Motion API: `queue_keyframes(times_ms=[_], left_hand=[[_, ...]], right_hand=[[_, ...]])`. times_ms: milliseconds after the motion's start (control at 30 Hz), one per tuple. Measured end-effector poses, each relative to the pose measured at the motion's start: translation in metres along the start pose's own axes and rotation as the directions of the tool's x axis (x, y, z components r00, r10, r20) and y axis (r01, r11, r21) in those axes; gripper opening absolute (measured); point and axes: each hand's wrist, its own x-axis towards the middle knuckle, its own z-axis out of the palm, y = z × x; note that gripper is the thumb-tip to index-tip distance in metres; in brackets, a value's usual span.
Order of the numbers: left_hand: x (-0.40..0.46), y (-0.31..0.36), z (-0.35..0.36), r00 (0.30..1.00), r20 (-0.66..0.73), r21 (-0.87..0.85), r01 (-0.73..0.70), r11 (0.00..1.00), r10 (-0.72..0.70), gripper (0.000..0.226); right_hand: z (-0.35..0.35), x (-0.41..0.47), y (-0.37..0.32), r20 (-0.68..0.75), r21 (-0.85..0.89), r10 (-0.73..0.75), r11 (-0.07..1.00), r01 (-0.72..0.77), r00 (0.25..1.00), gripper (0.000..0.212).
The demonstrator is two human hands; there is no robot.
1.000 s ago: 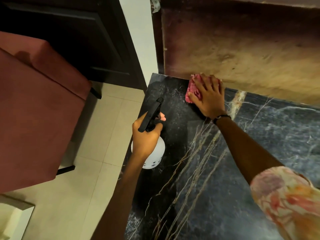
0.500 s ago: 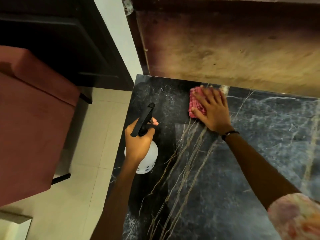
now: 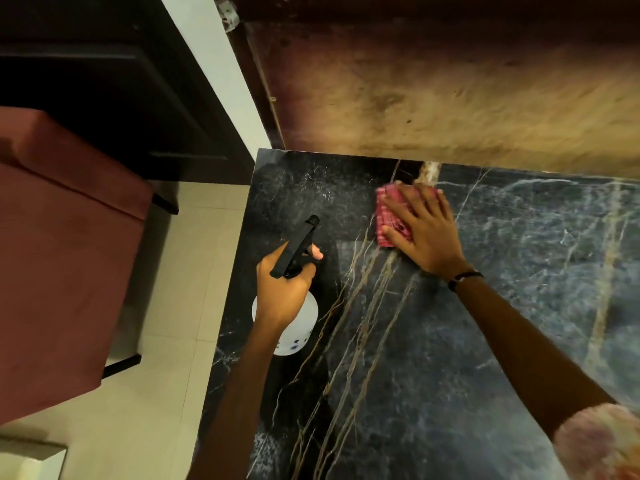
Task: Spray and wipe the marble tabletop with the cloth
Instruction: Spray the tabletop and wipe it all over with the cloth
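Observation:
The dark marble tabletop [image 3: 433, 358] with pale veins fills the lower right. My right hand [image 3: 424, 233] lies flat with fingers spread on a folded pink cloth [image 3: 388, 216], pressing it onto the marble near the far edge. My left hand [image 3: 285, 289] grips the neck of a white spray bottle [image 3: 304, 327] with a black trigger head, held upright over the table's left edge. Most of the cloth is hidden under my palm.
A brown stained wall panel [image 3: 450, 91] runs along the table's far edge. A red upholstered chair [image 3: 59, 254] stands on the pale tiled floor [image 3: 162, 358] to the left. A dark cabinet [image 3: 104, 81] is at the back left.
My right hand has slid the cloth rightward along the far edge, away from the back left corner. The left hand keeps holding the bottle in about the same place.

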Motion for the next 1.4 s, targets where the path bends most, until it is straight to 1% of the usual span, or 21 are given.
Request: queue_keyframes(times_ms=[100, 167, 233, 300, 367, 500, 567, 633, 700, 767, 833, 867, 933, 1033, 1100, 1167, 1200, 1267, 1400], left_hand=[[-0.002, 0.0, 0.001, 1.0, 0.01, 0.001, -0.001, 1.0, 0.001, 0.021], [-0.005, 0.001, 0.001, 1.0, 0.02, 0.011, 0.0, 1.0, 0.0, 0.022], [-0.006, 0.003, 0.002, 1.0, 0.024, 0.015, -0.003, 1.0, 0.002, 0.023], [-0.009, 0.004, 0.002, 1.0, 0.023, 0.022, -0.008, 1.0, 0.008, 0.023], [-0.012, 0.003, -0.001, 1.0, 0.029, 0.032, -0.013, 0.999, 0.012, 0.023], [-0.018, -0.002, -0.001, 0.999, 0.031, 0.081, -0.01, 0.997, 0.008, 0.021], [-0.021, -0.001, 0.0, 0.999, 0.032, 0.093, -0.013, 0.996, 0.01, 0.02], [-0.024, 0.0, -0.002, 0.999, 0.036, 0.091, -0.011, 0.996, 0.008, 0.02], [-0.026, 0.0, -0.006, 0.999, 0.037, 0.091, -0.009, 0.996, 0.006, 0.02], [-0.029, 0.0, -0.009, 1.0, 0.027, 0.095, -0.005, 0.995, 0.002, 0.02], [-0.032, -0.001, -0.011, 1.0, 0.025, 0.099, 0.003, 0.995, -0.005, 0.02], [-0.034, -0.002, -0.012, 1.0, 0.028, 0.1, 0.004, 0.995, -0.007, 0.019], [-0.037, -0.004, -0.012, 0.999, 0.036, 0.103, 0.006, 0.995, -0.01, 0.019], [-0.041, -0.004, -0.008, 0.999, 0.041, 0.111, 0.019, 0.994, -0.024, 0.02], [-0.046, -0.004, -0.005, 0.999, 0.045, 0.117, 0.019, 0.993, -0.025, 0.021], [-0.052, -0.006, -0.003, 0.999, 0.04, 0.105, 0.025, 0.994, -0.029, 0.021], [-0.055, -0.007, -0.003, 0.999, 0.035, 0.092, 0.035, 0.995, -0.038, 0.021], [-0.06, -0.01, -0.005, 0.998, 0.028, 0.078, 0.05, 0.996, -0.052, 0.021], [-0.073, -0.013, -0.01, 0.999, 0.021, 0.083, 0.041, 0.996, -0.043, 0.019]], right_hand=[[-0.012, 0.002, 0.035, 0.006, -0.003, 0.167, 0.986, -0.167, 0.986, 0.068], [-0.015, 0.021, 0.039, 0.0, 0.007, 0.295, 0.955, -0.295, 0.955, 0.068], [-0.017, 0.046, 0.034, 0.002, 0.038, 0.378, 0.925, -0.378, 0.926, 0.068], [-0.015, 0.063, 0.02, 0.007, 0.037, 0.366, 0.93, -0.366, 0.93, 0.067], [-0.009, 0.064, 0.004, 0.012, 0.015, 0.28, 0.96, -0.28, 0.96, 0.065], [0.0, 0.005, -0.008, 0.011, -0.017, 0.066, 0.998, -0.066, 0.998, 0.064], [-0.002, -0.032, 0.008, -0.015, -0.014, 0.028, 1.0, -0.028, 1.0, 0.064], [-0.009, -0.054, 0.029, -0.029, -0.003, 0.09, 0.996, -0.09, 0.995, 0.064], [-0.013, -0.052, 0.039, -0.031, 0.004, 0.224, 0.974, -0.224, 0.974, 0.065], [-0.013, -0.032, 0.033, -0.035, 0.02, 0.34, 0.94, -0.339, 0.94, 0.065], [-0.009, -0.011, 0.016, -0.039, 0.038, 0.385, 0.923, -0.383, 0.922, 0.063], [-0.006, -0.005, 0.005, -0.036, 0.042, 0.38, 0.925, -0.378, 0.924, 0.063], [0.001, -0.003, -0.017, -0.029, 0.031, 0.313, 0.949, -0.312, 0.949, 0.063], [0.009, -0.03, -0.043, -0.012, 0.019, 0.123, 0.992, -0.122, 0.992, 0.064], [0.012, -0.063, -0.046, 0.0, 0.023, 0.039, 0.999, -0.039, 0.999, 0.063], [0.009, -0.092, -0.03, -0.003, 0.018, 0.003, 1.0, -0.003, 1.0, 0.064], [0.004, -0.1, -0.02, -0.011, 0.016, 0.011, 1.0, -0.011, 1.0, 0.064], [-0.003, -0.102, -0.006, -0.029, 0.022, 0.09, 0.996, -0.089, 0.996, 0.063], [-0.008, -0.064, -0.023, -0.042, 0.042, 0.351, 0.936, -0.35, 0.935, 0.061]])
